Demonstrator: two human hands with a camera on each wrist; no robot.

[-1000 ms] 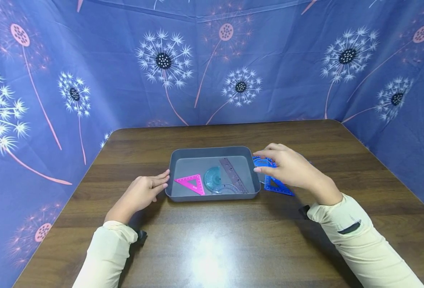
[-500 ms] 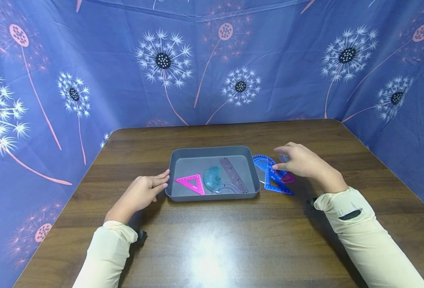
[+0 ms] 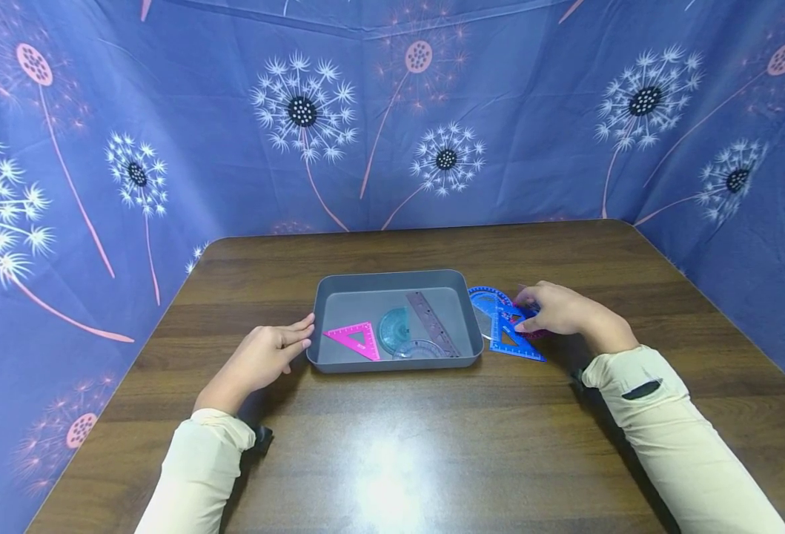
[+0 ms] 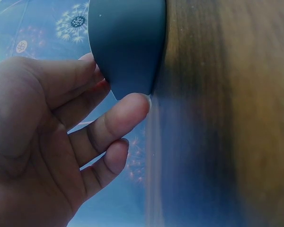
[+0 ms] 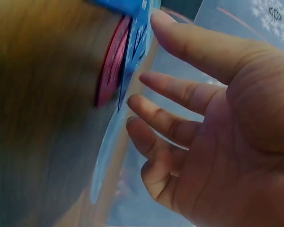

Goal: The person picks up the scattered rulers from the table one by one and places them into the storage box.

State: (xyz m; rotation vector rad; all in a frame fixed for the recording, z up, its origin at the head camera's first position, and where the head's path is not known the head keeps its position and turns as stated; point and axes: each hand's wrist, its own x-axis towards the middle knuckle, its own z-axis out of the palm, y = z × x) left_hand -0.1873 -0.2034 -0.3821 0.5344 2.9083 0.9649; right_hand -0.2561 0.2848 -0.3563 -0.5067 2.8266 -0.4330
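A grey tray (image 3: 348, 300) sits mid-table. My left hand (image 3: 256, 362) touches its left end with extended fingers; in the left wrist view, fingertips lie along the tray's outer wall. Inside are a pink set square (image 3: 365, 349), a teal protractor (image 3: 392, 328), a clear protractor (image 3: 420, 348) and a purple-grey ruler (image 3: 432, 323). Right of the tray lies a pile with a blue set square (image 3: 517, 353), a blue protractor (image 3: 488, 292) and a magenta curved piece (image 5: 112, 71). My right hand (image 3: 562, 313) reaches over the pile, fingers spread, thumb tip overlapping the blue set square.
The brown wooden table (image 3: 285, 445) carries the tray and the pile. A blue cloth with dandelion prints (image 3: 379, 170) hangs behind the table and along both sides. The pile lies close against the tray's right wall.
My right hand has moved from beside the tray's right rim to the right, then lowered over the pile. My left hand and the tray stay in place.
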